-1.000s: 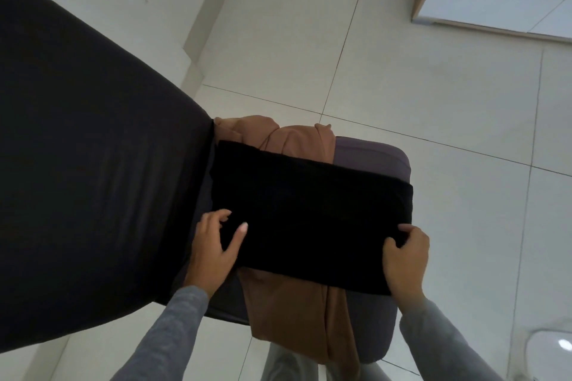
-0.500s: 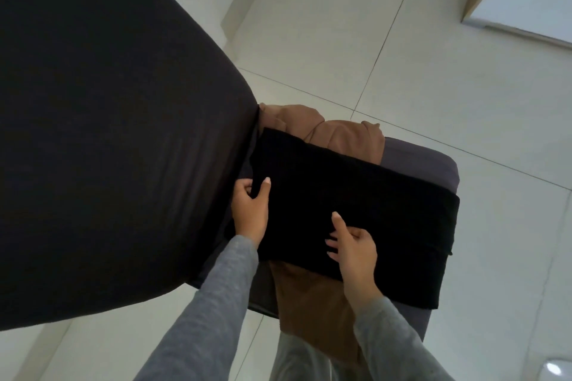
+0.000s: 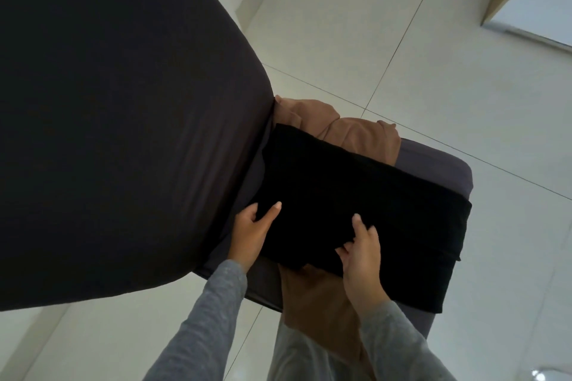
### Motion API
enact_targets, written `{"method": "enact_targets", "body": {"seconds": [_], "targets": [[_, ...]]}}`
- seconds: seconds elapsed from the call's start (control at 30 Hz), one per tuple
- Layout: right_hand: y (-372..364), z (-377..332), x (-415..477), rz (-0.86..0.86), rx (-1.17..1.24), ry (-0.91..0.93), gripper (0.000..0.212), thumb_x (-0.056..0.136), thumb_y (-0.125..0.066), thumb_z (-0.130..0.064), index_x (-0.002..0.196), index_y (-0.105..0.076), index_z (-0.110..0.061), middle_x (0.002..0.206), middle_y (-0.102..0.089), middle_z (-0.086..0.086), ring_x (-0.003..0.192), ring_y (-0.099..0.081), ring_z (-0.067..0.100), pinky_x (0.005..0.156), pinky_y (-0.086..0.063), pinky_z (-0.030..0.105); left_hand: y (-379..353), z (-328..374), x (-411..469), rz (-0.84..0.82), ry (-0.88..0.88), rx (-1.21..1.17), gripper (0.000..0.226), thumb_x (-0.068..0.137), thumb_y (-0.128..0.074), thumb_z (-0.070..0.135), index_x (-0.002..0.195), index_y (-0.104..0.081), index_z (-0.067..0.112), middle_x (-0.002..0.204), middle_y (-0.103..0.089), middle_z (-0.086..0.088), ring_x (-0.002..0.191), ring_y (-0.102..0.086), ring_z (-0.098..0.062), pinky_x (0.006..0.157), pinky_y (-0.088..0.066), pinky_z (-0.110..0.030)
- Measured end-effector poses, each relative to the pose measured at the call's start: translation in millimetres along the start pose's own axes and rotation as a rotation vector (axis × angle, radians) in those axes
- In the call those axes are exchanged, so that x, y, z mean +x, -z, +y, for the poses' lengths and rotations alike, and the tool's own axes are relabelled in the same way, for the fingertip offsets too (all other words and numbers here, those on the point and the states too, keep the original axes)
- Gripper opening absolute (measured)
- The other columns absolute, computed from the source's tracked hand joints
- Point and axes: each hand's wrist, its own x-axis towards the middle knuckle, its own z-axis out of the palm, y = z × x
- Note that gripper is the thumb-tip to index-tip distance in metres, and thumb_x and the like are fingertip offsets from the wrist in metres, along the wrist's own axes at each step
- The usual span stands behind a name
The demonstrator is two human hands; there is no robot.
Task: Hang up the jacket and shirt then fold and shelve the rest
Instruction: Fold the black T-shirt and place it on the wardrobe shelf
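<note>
Pale tiles [image 3: 340,40] surround the chair seat [image 3: 433,164], where the folded black garment [image 3: 356,195] tops a brown garment [image 3: 356,139]. Left hand [image 3: 250,233] grips its 8 o'clock corner, right hand [image 3: 362,254] its 6 o'clock edge (best keep the layers aligned).

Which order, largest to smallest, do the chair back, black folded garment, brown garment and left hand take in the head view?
1. chair back, though nearness to the camera inflates it
2. black folded garment
3. brown garment, partly covered, so only its visible parts count
4. left hand
</note>
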Motion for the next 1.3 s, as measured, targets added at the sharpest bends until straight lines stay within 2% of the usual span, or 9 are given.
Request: {"method": "enact_targets", "body": {"seconds": [0.1, 0.23, 0.4, 0.5, 0.6, 0.8, 1.03, 1.2, 1.3], "targets": [[2.6, 7.6, -3.9, -0.064, -0.208, 0.002, 0.040, 0.090, -0.060, -0.011, 0.128, -0.051, -0.011, 0.114, -0.064, 0.006, 0.104, -0.061, 0.023, 0.097, -0.048, 0.046, 6.7, -5.0, -2.1, -0.038, 0.048, 0.007, 0.011, 0.086, -0.066, 0.015, 0.086, -0.070, 0.004, 0.081, -0.072, -0.005, 0.080, -0.068, -0.014, 0.069, -0.053, -0.020], [8.5, 11.7, -9.6, -0.074, -0.299, 0.040, 0.031, 0.086, -0.050, 0.006, 0.103, -0.058, -0.019, 0.100, -0.063, 0.005, 0.096, -0.060, 0.025, 0.088, -0.048, 0.042, 14.4, -12.1, -9.7, -0.081, 0.128, 0.055, 0.006, 0.085, -0.067, 0.012, 0.085, -0.072, 0.008, 0.081, -0.073, -0.002, 0.080, -0.068, -0.013, 0.067, -0.050, -0.017], [16.1, 20.3, -12.5, -0.027, -0.377, 0.007, 0.016, 0.089, -0.058, -0.005, 0.082, -0.060, -0.019, 0.087, -0.066, 0.008, 0.077, -0.061, 0.018, 0.068, -0.049, 0.029, 22.4, -18.5, -24.9, -0.078, 0.186, 0.080, 0.014, 0.088, -0.064, 0.018, 0.089, -0.072, 0.007, 0.083, -0.073, 0.001, 0.081, -0.068, -0.008, 0.067, -0.049, -0.013], [21.3, 27.0, -12.7, -0.037, -0.371, -0.035, 0.004, 0.091, -0.059, -0.009, 0.090, -0.063, -0.011, 0.089, -0.066, 0.008, 0.084, -0.063, 0.020, 0.065, -0.052, 0.025, 26.8, -22.6, -31.8, -0.058, 0.216, 0.095, 0.025, 0.088, -0.063, 0.025, 0.092, -0.070, 0.001, 0.087, -0.071, -0.006, 0.087, -0.066, -0.014, 0.078, -0.050, -0.022], [26.0, 30.5, -17.9, -0.027, -0.367, -0.002, 0.014, 0.091, -0.059, -0.009, 0.098, -0.058, 0.003, 0.081, -0.061, 0.014, 0.088, -0.064, 0.023, 0.061, -0.055, 0.023, 26.3, -20.5, -41.3, -0.056, 0.245, 0.071, 0.025, 0.089, -0.062, 0.027, 0.096, -0.070, 0.005, 0.090, -0.071, -0.002, 0.088, -0.066, -0.012, 0.072, -0.049, -0.015], [20.6, 14.2, -40.9, 0.025, -0.139, 0.247, 0.024, 0.089, -0.061, -0.008, 0.104, -0.043, -0.015, 0.070, -0.064, 0.016, 0.062, -0.068, 0.021, 0.055, -0.054, 0.021, 7.6, 9.7, -45.7, 0.053, 0.252, -0.140, 0.012, 0.091, -0.057, 0.029, 0.097, -0.067, 0.025, 0.095, -0.071, 0.010, 0.089, -0.062, -0.006, 0.068, -0.044, -0.024], [2.1, -17.1, -27.3, -0.078, 0.002, 0.320, 0.009, 0.092, -0.055, -0.013, 0.091, -0.061, -0.006, 0.073, -0.067, 0.010, 0.066, -0.070, 0.020, 0.059, -0.055, 0.021, -29.5, 47.6, -16.3, 0.185, 0.217, -0.375, 0.014, 0.094, -0.052, 0.009, 0.080, -0.056, 0.010, 0.073, -0.062, -0.001, 0.051, -0.062, -0.006, 0.045, -0.044, -0.012], [-6.0, -29.3, -8.6, -0.127, 0.189, 0.266, 0.041, 0.098, -0.047, -0.016, 0.137, -0.035, -0.017, 0.113, -0.064, 0.012, 0.100, -0.068, 0.020, 0.084, -0.056, 0.028, -42.7, 56.5, 4.3, 0.152, 0.173, -0.537, 0.024, 0.095, -0.050, 0.008, 0.118, -0.049, 0.002, 0.110, -0.062, -0.018, 0.093, -0.069, -0.018, 0.074, -0.055, -0.020], [-10.6, -27.9, -4.6, -0.044, -0.048, 0.458, 0.038, 0.097, -0.047, -0.012, 0.133, -0.035, -0.018, 0.112, -0.064, 0.008, 0.100, -0.066, 0.016, 0.086, -0.054, 0.029, -47.8, 52.6, 9.0, 0.273, -0.059, 0.010, 0.025, 0.094, -0.053, 0.017, 0.119, -0.050, 0.015, 0.119, -0.058, -0.003, 0.110, -0.057, -0.011, 0.097, -0.047, -0.030]]}}
